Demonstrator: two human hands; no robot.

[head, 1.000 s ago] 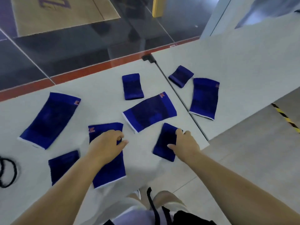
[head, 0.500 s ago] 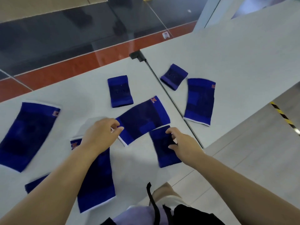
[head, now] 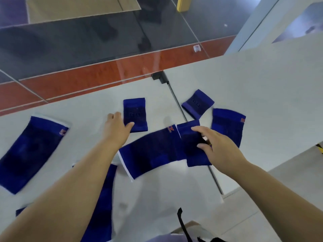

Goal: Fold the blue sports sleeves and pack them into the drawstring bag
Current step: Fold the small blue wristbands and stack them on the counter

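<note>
Right hand (head: 216,147) pinches a small sleeve (head: 194,145), overlapping the central long sleeve (head: 152,152). Left hand (head: 116,128), fingers loosely spread, touches another small sleeve (head: 135,114) beyond it. Drawstring bag not visible. Risk: dragging the long sleeve along, disturbing the layout.

Matt knitted cloth sleeves (head: 152,152) on smooth white table (head: 262,81)

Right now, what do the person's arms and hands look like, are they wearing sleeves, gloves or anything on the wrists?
Both arms are bare from as far up as the view shows to the fingertips. The left hand and right hand wear no gloves; no watch, band or ring is visible. No shirt sleeve enters the picture. Nails look short, though motion blur hides fine detail.
</note>
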